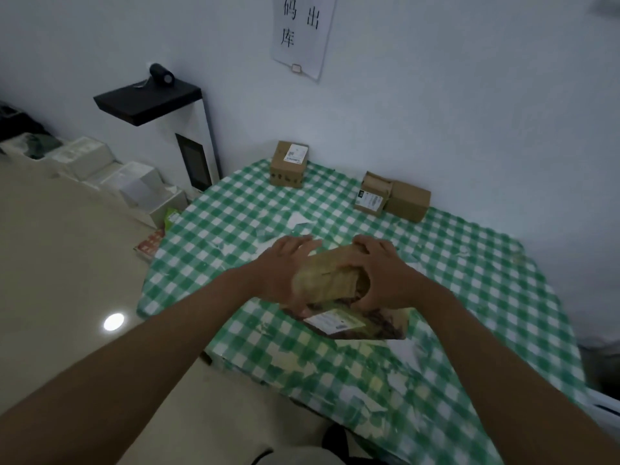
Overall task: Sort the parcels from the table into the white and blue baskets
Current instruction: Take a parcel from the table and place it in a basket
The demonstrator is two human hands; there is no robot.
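A table [469, 297] under a green-and-white checked cloth stands against a pale wall. Over the table's middle, the left hand [285, 266] and the right hand [379, 273] together grip a brownish parcel [335, 283] from either side, fingers curled round it; its white label faces the near edge. At the table's far edge by the wall stands one cardboard box [289, 164], and to its right two more boxes [392, 197] touch each other. Above the table a paper sign [302, 31] hangs on the wall. Left of the table stands a white cabinet [198, 142] with a black top, then white crates [100, 169] along the beige floor [67, 280].
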